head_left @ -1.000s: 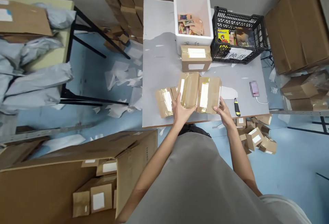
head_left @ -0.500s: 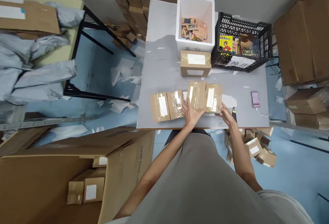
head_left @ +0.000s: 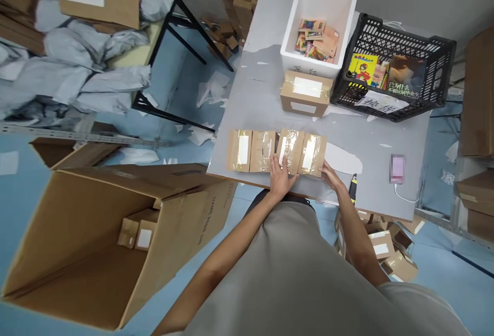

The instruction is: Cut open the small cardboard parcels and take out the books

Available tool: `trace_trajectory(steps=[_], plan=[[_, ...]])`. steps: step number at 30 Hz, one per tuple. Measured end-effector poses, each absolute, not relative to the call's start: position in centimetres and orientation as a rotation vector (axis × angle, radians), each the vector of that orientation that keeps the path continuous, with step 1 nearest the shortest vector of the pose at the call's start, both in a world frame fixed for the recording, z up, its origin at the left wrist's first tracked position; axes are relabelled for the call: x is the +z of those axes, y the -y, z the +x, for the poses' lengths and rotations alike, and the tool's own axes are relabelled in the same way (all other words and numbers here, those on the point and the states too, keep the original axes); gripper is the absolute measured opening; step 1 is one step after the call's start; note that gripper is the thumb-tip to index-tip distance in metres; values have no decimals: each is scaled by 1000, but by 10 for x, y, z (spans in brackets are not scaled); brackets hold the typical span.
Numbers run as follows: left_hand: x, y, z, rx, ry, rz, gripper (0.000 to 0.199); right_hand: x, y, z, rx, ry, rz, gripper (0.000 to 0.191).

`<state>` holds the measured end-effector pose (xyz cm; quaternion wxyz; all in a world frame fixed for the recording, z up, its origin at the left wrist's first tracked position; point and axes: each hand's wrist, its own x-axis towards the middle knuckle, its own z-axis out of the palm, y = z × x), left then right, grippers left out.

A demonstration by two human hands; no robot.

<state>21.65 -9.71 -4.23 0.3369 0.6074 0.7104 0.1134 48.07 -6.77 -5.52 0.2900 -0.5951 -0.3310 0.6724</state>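
Four small taped cardboard boxes stand side by side along the table's front edge: a leftmost box [head_left: 233,151], a second box [head_left: 256,157], a third box [head_left: 295,155] and a rightmost box [head_left: 318,149]. Each bears a white label. My left hand [head_left: 281,180] lies with fingers stretched out against the near side of the second and third boxes, at their seam. At the right end, my right hand [head_left: 332,175] grips the near right corner of the rightmost box, its fingers partly hidden. A yellow and black box cutter [head_left: 353,189] lies right of that hand.
Behind the row are another taped box [head_left: 286,103], a white foam bin [head_left: 287,58] and a black crate [head_left: 436,89] with books. A phone [head_left: 397,169] lies at right. A large open carton [head_left: 193,217] stands left, near a side table [head_left: 133,58] with grey parcels.
The two right-hand boxes have come down level with the left pair, and the row is now straighter. My left hand has slid to the seam. The camera view has turned and shifted.
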Motion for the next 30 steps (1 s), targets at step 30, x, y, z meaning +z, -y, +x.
trace_trajectory(steps=[30], plan=[[-81, 28, -77, 547, -1686, 1174, 80, -27, 91, 378, 1426, 625, -1989, 76]])
